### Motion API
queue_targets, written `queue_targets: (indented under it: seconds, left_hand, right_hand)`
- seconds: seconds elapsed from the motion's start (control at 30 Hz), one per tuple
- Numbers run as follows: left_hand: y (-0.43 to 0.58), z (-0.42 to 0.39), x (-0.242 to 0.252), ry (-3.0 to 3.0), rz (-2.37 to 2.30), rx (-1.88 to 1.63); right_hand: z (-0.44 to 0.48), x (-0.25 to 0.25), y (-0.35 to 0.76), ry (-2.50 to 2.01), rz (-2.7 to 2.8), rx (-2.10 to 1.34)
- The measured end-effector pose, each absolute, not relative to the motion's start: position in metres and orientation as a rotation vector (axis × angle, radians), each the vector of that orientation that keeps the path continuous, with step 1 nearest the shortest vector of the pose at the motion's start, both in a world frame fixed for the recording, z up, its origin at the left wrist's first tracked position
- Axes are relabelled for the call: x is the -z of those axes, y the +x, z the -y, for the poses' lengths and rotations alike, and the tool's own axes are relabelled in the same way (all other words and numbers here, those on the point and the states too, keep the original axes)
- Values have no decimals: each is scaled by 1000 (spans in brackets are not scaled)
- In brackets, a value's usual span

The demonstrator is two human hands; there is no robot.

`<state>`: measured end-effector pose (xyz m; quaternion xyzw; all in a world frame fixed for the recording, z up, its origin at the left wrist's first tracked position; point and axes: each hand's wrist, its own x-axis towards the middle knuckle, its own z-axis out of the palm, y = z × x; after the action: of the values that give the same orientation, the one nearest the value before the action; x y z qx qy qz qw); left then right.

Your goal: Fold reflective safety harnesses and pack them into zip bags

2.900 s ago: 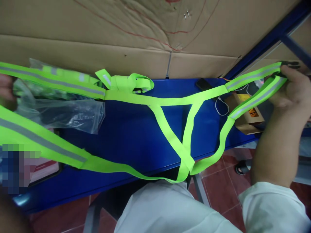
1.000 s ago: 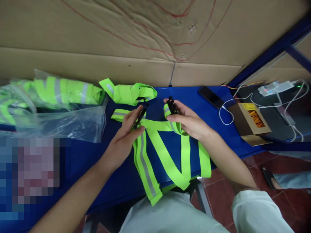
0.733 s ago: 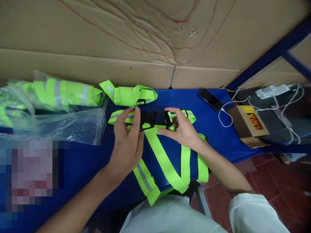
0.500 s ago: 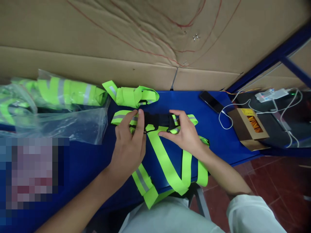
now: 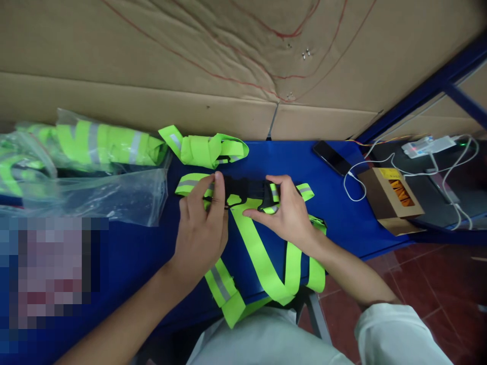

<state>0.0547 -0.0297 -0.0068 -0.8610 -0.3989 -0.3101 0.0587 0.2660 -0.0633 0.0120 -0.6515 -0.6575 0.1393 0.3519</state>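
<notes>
A lime-yellow reflective harness point(image 5: 258, 248) with grey stripes lies across the front of the blue table, its straps hanging over the edge. At its top sits a black plastic buckle point(image 5: 238, 188) joined to dark webbing. My left hand point(image 5: 201, 218) grips the left part of the buckle, with index finger and thumb closed on it. My right hand point(image 5: 291, 213) holds the right end of the buckle between thumb and index finger, where a yellow strap passes through. The fingers hide parts of the buckle.
Behind the harness lies a rolled reflective harness point(image 5: 207, 150). Clear plastic bags point(image 5: 95, 195) with more yellow straps are at left. A phone point(image 5: 332, 157) on a white cable, an open cardboard box point(image 5: 375, 195) and a power strip point(image 5: 429, 147) stand at right. A cardboard wall point(image 5: 152, 61) rises behind.
Both hands stay on the buckle in nearly the same place. The right thumb has shifted slightly to the left along the buckle's lower edge.
</notes>
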Motion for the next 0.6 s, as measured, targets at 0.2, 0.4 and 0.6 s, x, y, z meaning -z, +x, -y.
queue_targets:
  seconds: [0.2,0.4,0.6]
  left_hand:
    - [57,31,5,-2584,1146,823]
    - [59,35,10,-2594,1117,745]
    - [63,43,13,-2610,1035,638]
  right_hand:
    - [63,-10,266,-1689,1789,-259]
    - [62,-10,268,-1692,1821,-262]
    - [63,-5,264,-1670,1889,-311]
